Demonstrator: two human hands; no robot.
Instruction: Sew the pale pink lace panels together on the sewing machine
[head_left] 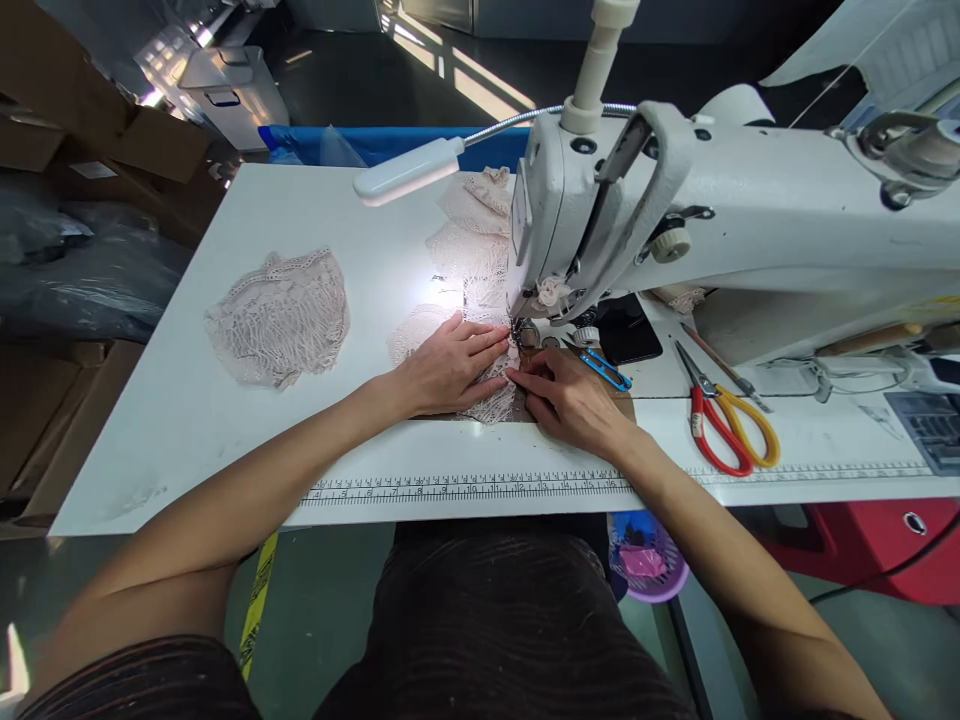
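Observation:
A cream lace piece (491,408) lies under the needle area of a white sewing machine (559,210). My left hand (454,365) rests flat on the lace, fingers stretched toward the presser foot. On the right side of the needle, my right hand (568,400) has its fingers curled, with thumb and index finger closed at the lace edge. More lace (472,240) spreads behind the needle. Another lace piece (281,318) lies apart on the left of the white table (187,440). Blue thread snips (606,370) lie just beyond my right hand.
Scissors with red and yellow handles (720,420) lie at the right, near a dark phone (628,330). A lamp (409,172) lights the sewing area. A printed ruler (465,488) runs along the front edge. Below hangs a purple basket (660,585); cardboard boxes (67,420) stand left.

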